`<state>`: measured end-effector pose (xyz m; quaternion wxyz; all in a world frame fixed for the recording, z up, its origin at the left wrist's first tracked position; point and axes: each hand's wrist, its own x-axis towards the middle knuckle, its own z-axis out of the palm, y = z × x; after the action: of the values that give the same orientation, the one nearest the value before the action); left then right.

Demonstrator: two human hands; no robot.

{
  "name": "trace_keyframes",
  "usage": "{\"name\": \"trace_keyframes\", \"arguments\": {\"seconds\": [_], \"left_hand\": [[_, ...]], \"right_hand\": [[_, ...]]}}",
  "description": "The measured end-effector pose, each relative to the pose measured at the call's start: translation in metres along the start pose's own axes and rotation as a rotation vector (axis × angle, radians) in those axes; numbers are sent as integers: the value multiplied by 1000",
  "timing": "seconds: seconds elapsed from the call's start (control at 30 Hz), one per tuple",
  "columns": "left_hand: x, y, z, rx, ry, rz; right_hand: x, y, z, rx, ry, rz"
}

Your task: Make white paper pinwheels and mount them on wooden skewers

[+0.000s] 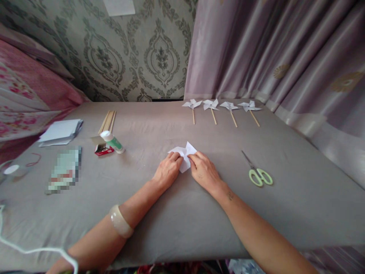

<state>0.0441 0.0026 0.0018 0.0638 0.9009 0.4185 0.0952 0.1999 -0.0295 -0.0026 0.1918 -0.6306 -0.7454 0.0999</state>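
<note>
A white paper pinwheel (185, 163) without a stick lies at the middle of the cloth-covered table, its blades partly hidden by my fingers. My left hand (169, 169) is closed on its left side, near the centre. From the right, my right hand (205, 171) pinches the paper close to the centre too. Green-handled scissors (256, 174) rest to the right of my right hand, blades pointing away. On the left stand a glue bottle (114, 143) with a white cap, leaning on a small red open box (103, 149) of dark little pieces.
Several finished pinwheels on sticks (211, 105) lie in a row at the back right. Thin wooden sticks (107, 121) and a stack of white paper (60, 131) are at the back left. A blurred-out object (65, 169) and a white cable (37, 250) lie at the left.
</note>
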Motion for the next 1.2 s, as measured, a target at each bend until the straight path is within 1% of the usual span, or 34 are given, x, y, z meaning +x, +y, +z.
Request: {"name": "trace_keyframes", "arguments": {"seconds": [0.27,0.37,0.6,0.67,0.73,0.77,0.83,0.87,0.9,0.93,1.07,1.1,1.2], "left_hand": [[1,-3,2,32,-7,19],[1,-3,4,25,11,22],[-1,-5,5,-15,42,-1],[-1,-7,6,-33,55,14],[0,-10,9,-60,79,24],[0,-12,11,-81,99,29],[1,-17,15,-133,151,42],[2,-19,18,-159,177,50],[2,-21,20,-181,199,55],[3,-23,22,-200,217,57],[4,-24,24,-270,259,41],[4,-24,23,-283,261,39],[4,-23,20,-297,252,41]], "right_hand": [[2,-6,-1,-126,-62,-34],[3,-7,-3,-156,-71,-39],[3,-11,-5,-146,-80,-43],[6,-6,-2,-59,-51,-47],[11,4,2,124,4,-13],[14,10,3,248,39,26],[18,23,4,462,124,204],[18,28,3,511,168,249],[17,30,1,528,175,248],[16,31,-1,523,147,210],[5,22,-9,398,-81,-80],[2,19,-11,362,-105,-116],[0,14,-12,281,-113,-140]]}}
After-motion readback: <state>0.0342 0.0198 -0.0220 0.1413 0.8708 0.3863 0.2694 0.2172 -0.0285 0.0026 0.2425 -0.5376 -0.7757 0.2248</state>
